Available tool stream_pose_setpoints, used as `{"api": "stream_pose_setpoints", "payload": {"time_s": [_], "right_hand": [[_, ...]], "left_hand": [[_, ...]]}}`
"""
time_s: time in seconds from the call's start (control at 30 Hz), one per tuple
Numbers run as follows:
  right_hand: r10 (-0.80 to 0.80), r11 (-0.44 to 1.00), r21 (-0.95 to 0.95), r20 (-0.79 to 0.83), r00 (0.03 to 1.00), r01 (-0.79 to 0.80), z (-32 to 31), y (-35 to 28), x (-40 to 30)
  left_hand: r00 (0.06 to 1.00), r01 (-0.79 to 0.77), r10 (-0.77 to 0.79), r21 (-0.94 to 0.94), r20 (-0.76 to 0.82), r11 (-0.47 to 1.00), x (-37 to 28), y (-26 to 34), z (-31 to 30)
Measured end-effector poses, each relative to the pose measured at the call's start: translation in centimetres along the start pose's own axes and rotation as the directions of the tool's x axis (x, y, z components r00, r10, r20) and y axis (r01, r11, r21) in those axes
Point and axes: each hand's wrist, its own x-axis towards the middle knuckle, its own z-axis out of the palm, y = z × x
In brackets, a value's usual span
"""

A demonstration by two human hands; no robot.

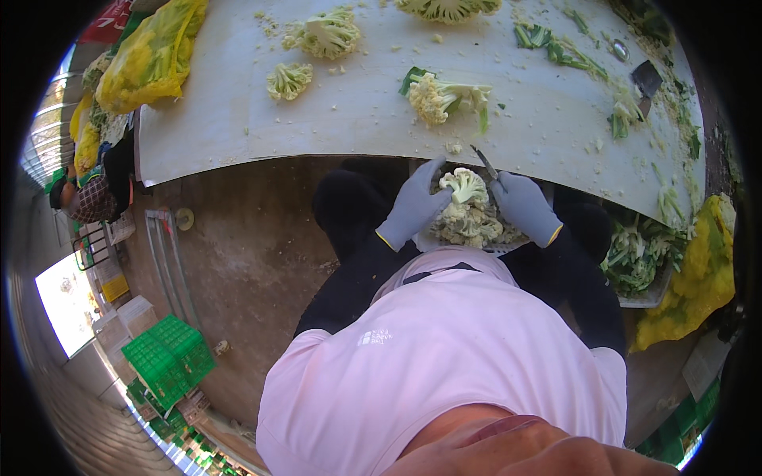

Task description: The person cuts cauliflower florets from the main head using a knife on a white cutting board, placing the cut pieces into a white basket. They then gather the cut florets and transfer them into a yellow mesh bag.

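My left hand (417, 202), in a grey glove, grips the left side of a pale cauliflower floret (466, 183), thumb and forefinger around its edge. Opposite it, my gloved right hand (525, 207) is closed on a small knife (485, 159), whose blade points up and left towards the table edge. Beneath both hands, more cut florets (470, 225) fill a light plastic crate (424, 241) between my knees. On the white tabletop just beyond lies a partly cut cauliflower piece (437, 98) with stalk and leaf.
Further cauliflower pieces (327, 34) and leaf scraps (571, 56) lie on the white table (238, 128). A wide dark blade (646, 78) rests at right. Trimmed leaves (637, 256) fill another crate beside yellow mesh bags (693, 279). Green crates (169, 357) and a person (95, 196) are at left.
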Motion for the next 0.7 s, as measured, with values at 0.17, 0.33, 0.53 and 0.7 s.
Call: {"api": "stream_pose_setpoints", "payload": {"time_s": [0.17, 0.33, 0.53, 0.7], "right_hand": [[-0.139, 0.981, -0.173, -0.298, 0.944, 0.09, 0.0, -2.9, 9.7], [-0.009, 0.971, -0.237, -0.213, 0.977, -0.043, 1.9, -2.9, 11.9], [-0.078, 0.977, -0.209, -0.203, 0.976, 0.035, 3.0, 0.7, 14.7], [0.245, 0.919, 0.292, 0.099, 0.965, -0.263, -2.6, -3.6, 10.2]], "left_hand": [[0.875, -0.139, 0.337, 0.487, -0.346, 0.862, 10.7, 4.7, -3.4], [0.919, -0.078, 0.267, 0.53, -0.29, 0.845, 13.9, 3.0, -3.1], [0.922, -0.16, 0.206, 0.161, -0.327, 0.974, 14.0, 1.4, -3.8], [0.936, -0.215, 0.111, -0.292, -0.335, 0.932, 10.6, 3.5, -5.5]]}}
